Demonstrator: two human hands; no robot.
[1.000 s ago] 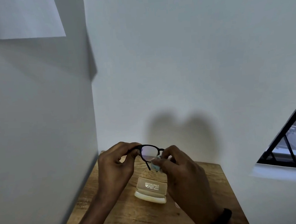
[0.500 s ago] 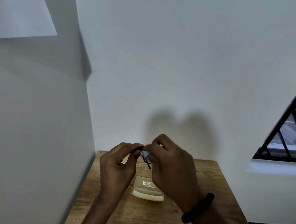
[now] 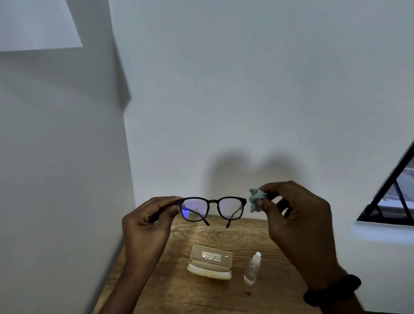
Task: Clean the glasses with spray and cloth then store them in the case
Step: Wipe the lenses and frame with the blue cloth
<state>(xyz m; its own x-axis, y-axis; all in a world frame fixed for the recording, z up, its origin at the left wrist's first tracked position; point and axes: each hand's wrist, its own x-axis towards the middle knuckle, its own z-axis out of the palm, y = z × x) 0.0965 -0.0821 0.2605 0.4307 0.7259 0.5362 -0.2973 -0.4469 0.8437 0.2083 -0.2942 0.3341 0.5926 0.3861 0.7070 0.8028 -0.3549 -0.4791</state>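
Black-framed glasses [image 3: 212, 208] hang in the air above the wooden table [image 3: 186, 303], temples unfolded and pointing toward me. My left hand [image 3: 147, 227] pinches their left end piece. My right hand [image 3: 296, 221] pinches a crumpled pale green cloth [image 3: 256, 200] just right of the frame, close to its right end. Below, a cream glasses case [image 3: 209, 262] lies open on the table, its lid tilted back. A small clear spray bottle [image 3: 251, 269] with a white cap lies beside the case on its right.
The table stands in a corner, with a white wall [image 3: 56, 192] close on the left and another behind. A dark-framed window [image 3: 404, 192] is at the right. A black band [image 3: 333, 290] is on my right wrist.
My right hand with the cloth has come off the lens and moved right, so both lenses show. The spray bottle, hidden before by my right hand, is in view.
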